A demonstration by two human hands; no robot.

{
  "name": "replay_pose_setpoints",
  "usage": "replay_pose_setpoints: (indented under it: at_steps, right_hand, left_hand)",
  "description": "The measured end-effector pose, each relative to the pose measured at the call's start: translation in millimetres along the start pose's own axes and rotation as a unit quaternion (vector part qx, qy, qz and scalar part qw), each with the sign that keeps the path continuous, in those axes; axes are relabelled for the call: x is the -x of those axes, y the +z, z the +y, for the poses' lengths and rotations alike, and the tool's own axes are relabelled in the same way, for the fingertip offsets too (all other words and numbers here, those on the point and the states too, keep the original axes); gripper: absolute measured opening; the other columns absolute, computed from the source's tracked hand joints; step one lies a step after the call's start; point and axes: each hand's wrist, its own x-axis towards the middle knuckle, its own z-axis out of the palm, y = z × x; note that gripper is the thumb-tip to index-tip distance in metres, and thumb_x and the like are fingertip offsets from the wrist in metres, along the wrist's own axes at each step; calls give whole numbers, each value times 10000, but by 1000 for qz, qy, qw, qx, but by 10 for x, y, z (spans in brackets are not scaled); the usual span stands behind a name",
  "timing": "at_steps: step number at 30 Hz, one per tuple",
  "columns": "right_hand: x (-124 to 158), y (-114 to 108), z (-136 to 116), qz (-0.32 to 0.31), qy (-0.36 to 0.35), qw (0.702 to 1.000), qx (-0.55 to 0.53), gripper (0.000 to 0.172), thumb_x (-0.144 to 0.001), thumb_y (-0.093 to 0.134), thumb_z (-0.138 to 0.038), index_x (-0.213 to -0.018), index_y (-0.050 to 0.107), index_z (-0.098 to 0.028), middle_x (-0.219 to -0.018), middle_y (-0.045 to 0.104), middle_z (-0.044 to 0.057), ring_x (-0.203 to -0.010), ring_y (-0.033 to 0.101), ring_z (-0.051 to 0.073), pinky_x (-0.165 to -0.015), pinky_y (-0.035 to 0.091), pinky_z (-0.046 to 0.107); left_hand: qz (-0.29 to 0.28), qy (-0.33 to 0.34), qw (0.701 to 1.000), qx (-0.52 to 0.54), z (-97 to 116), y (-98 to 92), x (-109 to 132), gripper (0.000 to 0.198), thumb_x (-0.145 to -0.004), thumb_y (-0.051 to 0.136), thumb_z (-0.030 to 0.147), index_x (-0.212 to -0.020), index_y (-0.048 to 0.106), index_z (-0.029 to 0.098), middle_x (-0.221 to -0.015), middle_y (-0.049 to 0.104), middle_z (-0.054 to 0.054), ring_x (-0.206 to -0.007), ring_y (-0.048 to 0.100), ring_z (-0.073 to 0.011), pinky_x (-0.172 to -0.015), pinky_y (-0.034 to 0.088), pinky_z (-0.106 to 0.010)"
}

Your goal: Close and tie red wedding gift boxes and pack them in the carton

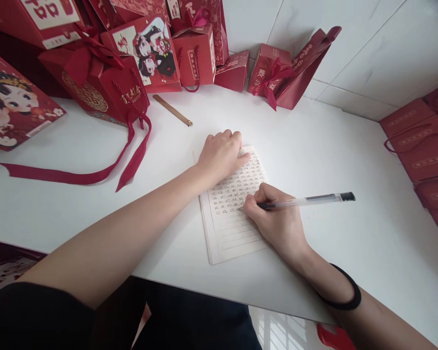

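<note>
Right hand (279, 226) grips a gel pen (310, 200); left hand (221, 151), fingers bent, grip unclear, rests on a lined notebook (233, 240): upper rows (237, 189) handwritten, lower ones blank.

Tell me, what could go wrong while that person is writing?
The left hand rests on the notebook; if it lifts, the notebook might slide.

The right hand holds the pen with its tip at the last written line, so a bump could leave a stray mark.

The loose ribbon lies near the left arm, which might catch it if it swings outward.
</note>
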Motion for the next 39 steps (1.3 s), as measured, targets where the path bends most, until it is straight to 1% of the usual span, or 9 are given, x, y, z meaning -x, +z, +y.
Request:
replay_pose_setpoints:
  at_steps: [7, 11, 15, 27, 31, 33, 35, 37, 39]
  right_hand:
    - [2, -12, -15, 4, 15, 1000, -4, 287, -719, 503, -169, -522, 297, -203, -470, 327, -70, -455, 311, 73, -429, 251, 211]
    - [13, -11, -8, 35, 20, 999, -14, 279, -742, 502, -191, -520, 333, -202, -471, 355, -69, -447, 336, 74, -434, 282, 210]
    - [22, -6, -4, 20, 12, 1000, -4, 274, -736, 500, -179, -523, 329, -202, -475, 357, -68, -455, 340, 76, -440, 281, 211]
    - [-1, 4, 16, 12, -8, 1000, -1, 303, -717, 496, -151, -540, 255, -204, -488, 268, -74, -469, 253, 69, -421, 221, 203]
    - [8, 9, 2, 10, -9, 1000, -2, 297, -706, 500, -137, -527, 272, -200, -481, 283, -73, -468, 266, 68, -419, 225, 201]
    - [9, -4, -9, 26, 6, 999, -28, 299, -721, 511, -146, -522, 294, -200, -473, 319, -71, -453, 292, 66, -414, 246, 198]
    - [-10, -38, -7, 58, 32, 994, -92, 317, -756, 521, -175, -532, 299, -206, -456, 342, -74, -419, 313, 64, -395, 266, 194]
    - [-63, -94, 29, 84, 59, 982, -159, 325, -807, 539, -256, -569, 320, -213, -458, 372, -76, -386, 333, 68, -358, 270, 190]
    - [-152, -165, 111, 97, 66, 978, -171, 287, -829, 559, -369, -649, 397, -216, -539, 459, -65, -374, 364, 70, -328, 278, 189]
  left_hand:
    - [9, 8, 1000, -4, -13, 19, 0, 193, -845, 544, 322, -889, 540, 134, -914, 580, -73, -912, 564, -240, -855, 383, -378]
    - [9, 8, 1000, -4, -19, 29, -4, 192, -849, 537, 325, -885, 533, 137, -909, 577, -74, -910, 564, -245, -851, 384, -386]
    - [10, 9, 1000, -3, -20, 32, -1, 186, -846, 542, 318, -881, 531, 136, -901, 574, -71, -906, 564, -242, -849, 386, -382]
    - [9, 8, 1000, -6, -13, 25, 1, 193, -846, 539, 325, -884, 534, 136, -902, 571, -66, -910, 561, -238, -849, 384, -378]
    - [-2, 1, 1000, -8, -1, 11, 2, 194, -856, 521, 326, -894, 535, 136, -925, 576, -71, -918, 561, -237, -851, 381, -377]
    - [-2, 3, 1000, -11, -1, 9, 1, 199, -856, 517, 327, -902, 539, 135, -929, 582, -74, -918, 563, -237, -851, 380, -377]
    - [2, 8, 1000, -17, -8, 12, 1, 209, -852, 518, 330, -911, 547, 132, -924, 591, -77, -911, 567, -239, -843, 384, -376]
    - [11, 15, 1000, -26, -21, 17, 6, 219, -848, 519, 338, -913, 553, 132, -919, 601, -79, -903, 572, -241, -830, 390, -375]
    - [18, 19, 999, -33, -35, 22, 19, 223, -847, 518, 348, -910, 556, 137, -925, 608, -80, -901, 576, -241, -819, 397, -370]
